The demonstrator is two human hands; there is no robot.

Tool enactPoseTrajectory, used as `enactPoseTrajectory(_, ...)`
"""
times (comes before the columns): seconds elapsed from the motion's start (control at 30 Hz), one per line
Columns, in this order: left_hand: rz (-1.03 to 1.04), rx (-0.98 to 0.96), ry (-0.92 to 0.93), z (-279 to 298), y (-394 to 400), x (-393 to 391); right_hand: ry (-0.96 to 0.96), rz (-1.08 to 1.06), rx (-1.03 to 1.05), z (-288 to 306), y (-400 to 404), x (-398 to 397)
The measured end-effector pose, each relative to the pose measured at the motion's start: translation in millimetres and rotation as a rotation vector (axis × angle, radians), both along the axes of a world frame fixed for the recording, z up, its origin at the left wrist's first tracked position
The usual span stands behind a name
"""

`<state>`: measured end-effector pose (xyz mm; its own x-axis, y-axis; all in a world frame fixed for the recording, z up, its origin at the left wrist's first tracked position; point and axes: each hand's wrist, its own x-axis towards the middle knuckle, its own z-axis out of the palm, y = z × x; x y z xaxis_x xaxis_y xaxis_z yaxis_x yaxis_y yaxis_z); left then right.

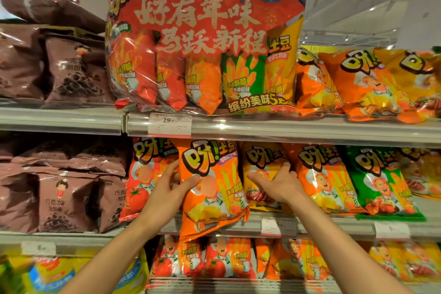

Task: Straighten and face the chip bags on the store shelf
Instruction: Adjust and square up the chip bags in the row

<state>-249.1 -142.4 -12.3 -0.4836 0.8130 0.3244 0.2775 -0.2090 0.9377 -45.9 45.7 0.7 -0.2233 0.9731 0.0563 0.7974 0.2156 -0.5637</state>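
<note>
On the middle shelf [310, 224] we hold an orange chip bag [212, 188] that stands in front of the row and leans a little, its lower edge hanging over the shelf rail. Our left hand [167, 188] grips the left edge of this bag: the thumb lies across its front and the other fingers go behind it, between it and the red tomato bag [143, 179] just beside. Our right hand [279, 184] rests on the yellow bag [260, 162] to the right, with the fingers spread and slightly bent, the fingertips touching the edge of the next orange bag [327, 179]; it does not close around anything. Further right stands a green bag [381, 184]. On the shelf above sits a large red multipack [205, 45] with a price tag [170, 124] under it. At the left, on both shelves, there are brown snack bags [69, 200], lying one over another.
</note>
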Motion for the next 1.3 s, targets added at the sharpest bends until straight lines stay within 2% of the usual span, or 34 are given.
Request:
enactPoseTrajectory(0.27,0.034,-0.006,-0.002,1,-15,-10,0.122,0.007,0.03,8,-6,-3)
enactPoseTrajectory(0.5,0.053,0.002,0.016,2,-24,-16,0.41,0.086,-0.082,27,4,11)
enactPoseTrajectory(0.6,0.053,0.003,0.014,1,-26,-17,0.354,0.112,-0.05,25,-1,12)
enactPoseTrajectory(0.7,0.047,0.005,0.02,1,-27,-16,0.347,0.158,0.052,24,-13,12)
enactPoseTrajectory(0.83,0.039,0.009,0.029,-1,-27,-13,0.227,0.168,0.195,22,-33,16)
enactPoseTrajectory(1.07,0.03,0.001,0.076,-8,-14,8,0.128,0.019,0.471,10,-59,50)
enactPoseTrajectory(1.3,0.03,-0.009,0.147,-7,22,55,0.055,-0.145,0.547,3,-51,109)
